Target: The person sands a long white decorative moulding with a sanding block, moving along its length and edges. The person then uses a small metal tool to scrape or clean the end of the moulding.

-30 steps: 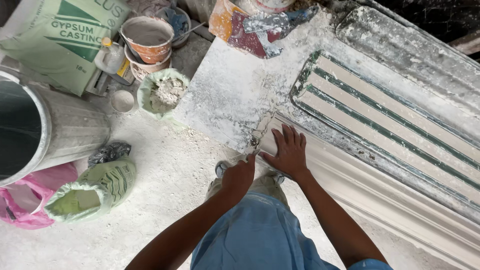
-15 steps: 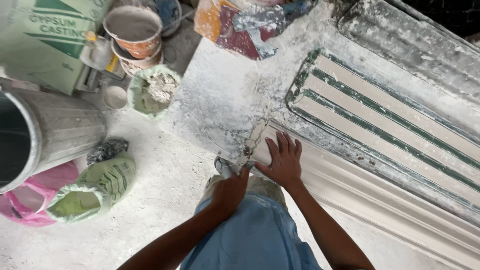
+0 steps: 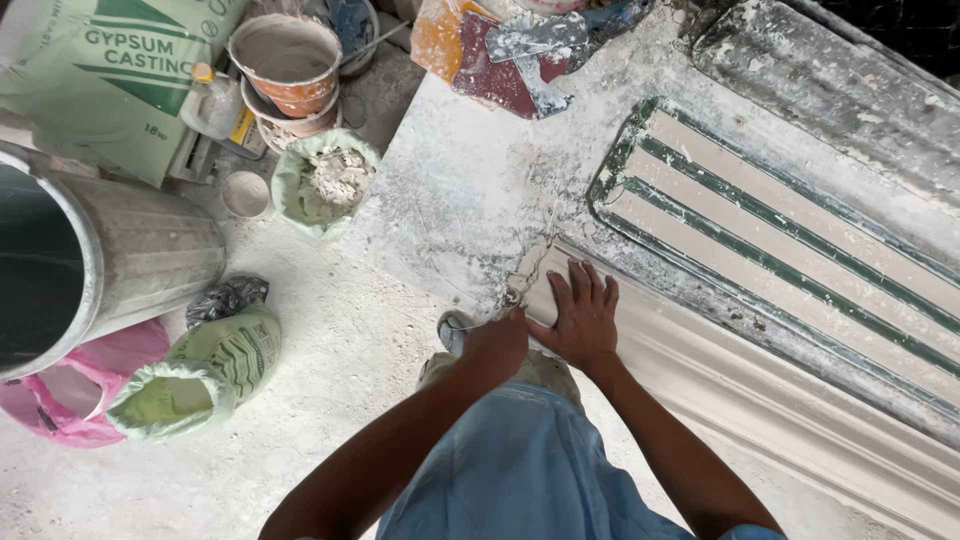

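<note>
Both hands have barely shifted: the right hand [image 3: 583,318] still lies open, flat on the white plaster moulding [image 3: 760,395] along the surface [image 3: 450,190]. Curled left hand [image 3: 497,342] works the moulding's end; what it grips I cannot tell. Pressing hard there could chip the edge.

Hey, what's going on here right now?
A person bends over a dusty white worktable. Their right hand lies flat on the near end of a long white plaster moulding. Their left hand is closed at that end's edge; whether it holds anything is unclear. A green-striped mould lies beside it.
</note>
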